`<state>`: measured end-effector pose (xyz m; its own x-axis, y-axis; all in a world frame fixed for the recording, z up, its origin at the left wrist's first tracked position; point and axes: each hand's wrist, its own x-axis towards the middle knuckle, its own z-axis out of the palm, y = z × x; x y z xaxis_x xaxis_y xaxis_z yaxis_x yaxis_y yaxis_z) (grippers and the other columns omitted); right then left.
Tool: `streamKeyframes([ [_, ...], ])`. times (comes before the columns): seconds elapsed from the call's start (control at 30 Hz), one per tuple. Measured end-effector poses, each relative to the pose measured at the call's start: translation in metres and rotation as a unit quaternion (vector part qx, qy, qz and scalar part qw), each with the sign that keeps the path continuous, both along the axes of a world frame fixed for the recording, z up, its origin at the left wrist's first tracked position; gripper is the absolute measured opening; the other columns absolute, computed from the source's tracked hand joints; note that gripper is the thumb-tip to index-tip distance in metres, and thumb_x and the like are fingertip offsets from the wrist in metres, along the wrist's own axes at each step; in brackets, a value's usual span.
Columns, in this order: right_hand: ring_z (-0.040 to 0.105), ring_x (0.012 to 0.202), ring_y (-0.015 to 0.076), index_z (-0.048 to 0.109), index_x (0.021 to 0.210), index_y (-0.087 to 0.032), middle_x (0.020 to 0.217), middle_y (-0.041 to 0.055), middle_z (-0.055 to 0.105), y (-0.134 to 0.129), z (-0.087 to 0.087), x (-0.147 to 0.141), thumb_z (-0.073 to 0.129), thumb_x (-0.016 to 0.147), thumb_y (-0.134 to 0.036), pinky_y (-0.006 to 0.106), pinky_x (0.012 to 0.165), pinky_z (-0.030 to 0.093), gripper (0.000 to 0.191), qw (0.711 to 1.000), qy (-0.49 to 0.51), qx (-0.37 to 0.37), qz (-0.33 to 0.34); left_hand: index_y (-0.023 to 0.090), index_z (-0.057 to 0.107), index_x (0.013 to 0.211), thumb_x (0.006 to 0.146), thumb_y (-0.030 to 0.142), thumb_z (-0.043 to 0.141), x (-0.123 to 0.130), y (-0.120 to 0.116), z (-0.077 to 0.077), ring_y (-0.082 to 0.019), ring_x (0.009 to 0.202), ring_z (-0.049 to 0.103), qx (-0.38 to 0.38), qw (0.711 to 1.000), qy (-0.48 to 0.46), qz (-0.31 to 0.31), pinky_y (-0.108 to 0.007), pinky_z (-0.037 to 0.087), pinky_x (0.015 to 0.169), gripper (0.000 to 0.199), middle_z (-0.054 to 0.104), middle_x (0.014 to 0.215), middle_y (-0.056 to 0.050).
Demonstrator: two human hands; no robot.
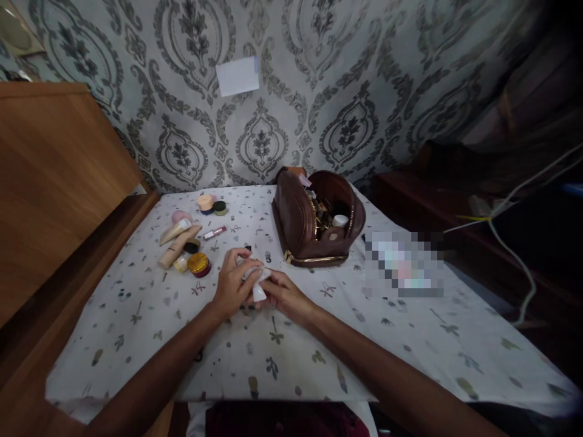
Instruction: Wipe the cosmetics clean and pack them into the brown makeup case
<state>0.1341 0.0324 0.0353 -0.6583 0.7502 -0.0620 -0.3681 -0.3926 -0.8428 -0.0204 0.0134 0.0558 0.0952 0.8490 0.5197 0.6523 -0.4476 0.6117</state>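
Both hands meet over the table, in front of the makeup bag. My left hand (237, 282) has its fingers curled over a small white tissue-like piece (259, 292), with a pale end sticking out below. From the other side, my right hand (285, 294) grips the same piece with thumb and fingers. Whether something is wrapped inside it is hidden. Left of the hands stands a jar with a gold lid (199, 264). Behind the hands, the brown makeup bag (296, 212) is unzipped and holds several cosmetics, with a white-lidded jar (339, 221) on top.
At left lie beige tubes (180, 246), a pink sponge (181, 216), a lip gloss tube (214, 232), a peach-lidded jar (205, 204) and a dark small jar (220, 208). A blurred-out flat object (403, 264) lies right. A wooden cabinet (64, 182) borders the patterned tablecloth (150, 358).
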Motion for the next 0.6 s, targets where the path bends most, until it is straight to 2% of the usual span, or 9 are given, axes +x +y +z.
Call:
streamKeyframes([
  [0.1,0.066,0.065,0.0155,0.067,0.103,-0.018,0.073,0.0000,0.065,-0.006,0.003,0.000,0.072,0.078,-0.053,0.024,0.055,0.048,0.044,0.996,-0.017,0.026,0.082,0.020,0.067,0.097,0.091,0.034,0.054,-0.014,0.009,0.004,-0.023,0.110,0.055,-0.004,0.996,-0.047,0.082,-0.038,0.043,0.099,0.020,0.059,0.109,-0.009],
  [0.17,0.065,0.066,0.0152,0.066,0.107,-0.018,0.074,0.0003,0.064,-0.007,0.003,0.001,0.070,0.080,-0.055,0.023,0.056,0.046,0.046,0.992,-0.027,0.044,0.112,0.019,0.065,0.094,0.089,0.037,0.055,-0.025,0.016,0.006,-0.021,0.098,0.059,-0.042,0.988,-0.119,0.093,-0.033,0.047,0.090,0.021,0.063,0.097,-0.006],
  [0.23,0.063,0.065,0.0141,0.066,0.112,-0.018,0.075,0.0004,0.064,-0.007,0.003,0.002,0.067,0.082,-0.055,0.023,0.056,0.045,0.048,0.989,-0.046,0.077,0.116,0.018,0.063,0.087,0.085,0.042,0.059,-0.031,0.022,0.006,-0.017,0.079,0.059,-0.096,0.968,-0.217,0.079,-0.027,0.048,0.073,0.024,0.062,0.080,-0.001],
  [0.33,0.058,0.064,0.0123,0.064,0.120,-0.020,0.076,-0.0008,0.061,-0.005,0.000,0.004,0.066,0.084,-0.051,0.024,0.061,0.045,0.048,0.981,-0.089,0.150,0.085,0.018,0.059,0.079,0.073,0.048,0.070,-0.030,0.026,0.005,-0.011,0.055,0.051,-0.188,0.905,-0.379,0.049,-0.021,0.039,0.052,0.032,0.056,0.063,0.004],
  [0.43,0.056,0.071,0.0128,0.064,0.122,-0.021,0.081,-0.0005,0.059,-0.003,-0.001,0.005,0.064,0.086,-0.046,0.025,0.067,0.046,0.044,0.969,-0.123,0.214,0.031,0.019,0.059,0.082,0.067,0.047,0.076,-0.021,0.023,0.004,-0.009,0.050,0.050,-0.246,0.842,-0.481,0.016,-0.019,0.036,0.048,0.037,0.057,0.059,0.005],
  [0.5,0.054,0.074,0.0135,0.065,0.118,-0.020,0.083,0.0002,0.058,-0.002,-0.002,0.005,0.062,0.087,-0.043,0.025,0.068,0.045,0.039,0.960,-0.144,0.240,-0.008,0.019,0.062,0.086,0.066,0.044,0.077,-0.013,0.020,0.003,-0.009,0.051,0.051,-0.253,0.824,-0.508,0.003,-0.018,0.036,0.048,0.035,0.058,0.059,0.005],
  [0.6,0.052,0.074,0.0140,0.067,0.102,-0.017,0.080,0.0008,0.059,0.001,-0.003,0.004,0.065,0.083,-0.041,0.025,0.067,0.043,0.030,0.953,-0.173,0.240,-0.066,0.018,0.067,0.086,0.066,0.040,0.080,-0.003,0.015,0.001,-0.009,0.056,0.054,-0.250,0.811,-0.529,-0.016,-0.019,0.040,0.051,0.033,0.063,0.066,0.003],
])
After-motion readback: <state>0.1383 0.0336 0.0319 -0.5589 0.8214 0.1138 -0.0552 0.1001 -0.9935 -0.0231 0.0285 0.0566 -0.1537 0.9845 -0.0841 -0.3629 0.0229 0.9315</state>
